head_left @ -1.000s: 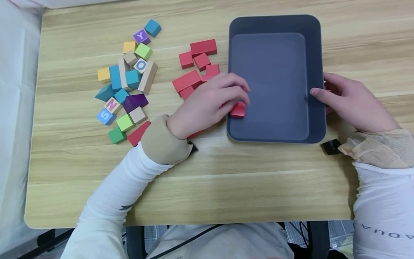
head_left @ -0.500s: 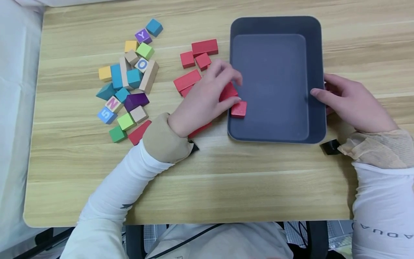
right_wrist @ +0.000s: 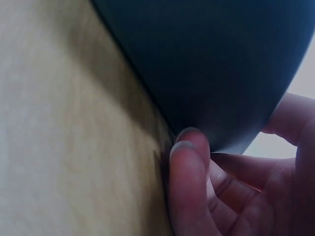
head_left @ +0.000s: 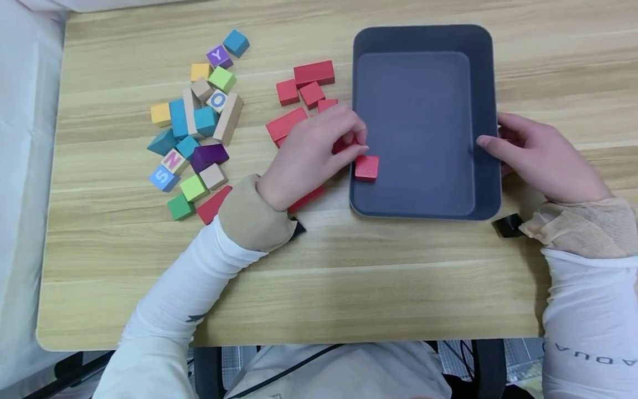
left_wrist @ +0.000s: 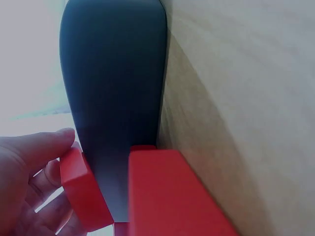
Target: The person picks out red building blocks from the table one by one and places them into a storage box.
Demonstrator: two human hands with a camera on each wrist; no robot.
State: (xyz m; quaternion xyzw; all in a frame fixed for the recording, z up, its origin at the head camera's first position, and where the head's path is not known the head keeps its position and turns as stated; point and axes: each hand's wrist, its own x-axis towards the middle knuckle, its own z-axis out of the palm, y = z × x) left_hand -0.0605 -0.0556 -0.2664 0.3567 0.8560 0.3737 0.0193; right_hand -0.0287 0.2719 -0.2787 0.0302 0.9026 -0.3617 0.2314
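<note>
At the left wall of the dark grey tray [head_left: 423,133], my left hand [head_left: 316,152] pinches a red block [left_wrist: 84,191] between thumb and fingers; the hand covers much of it in the head view. Just to its right, inside the tray's left side, lies a small red block [head_left: 366,168]. My right hand [head_left: 543,152] grips the tray's right wall, with its thumb over the rim and its fingers outside. In the right wrist view, the fingertips [right_wrist: 189,162] touch the tray's outer side close to the tabletop.
Several red blocks [head_left: 314,73] lie left of the tray, some partly under the left hand. Farther left is a cluster of mixed-colour blocks [head_left: 204,119], some lettered. A red wedge-like block [head_left: 213,205] sits by the left wrist. The wooden table [head_left: 374,288] ends near the body.
My left hand has drawn back left from the small red block in the tray, its fingers spread, and has then taken hold of another red block. The right hand stays on the tray.
</note>
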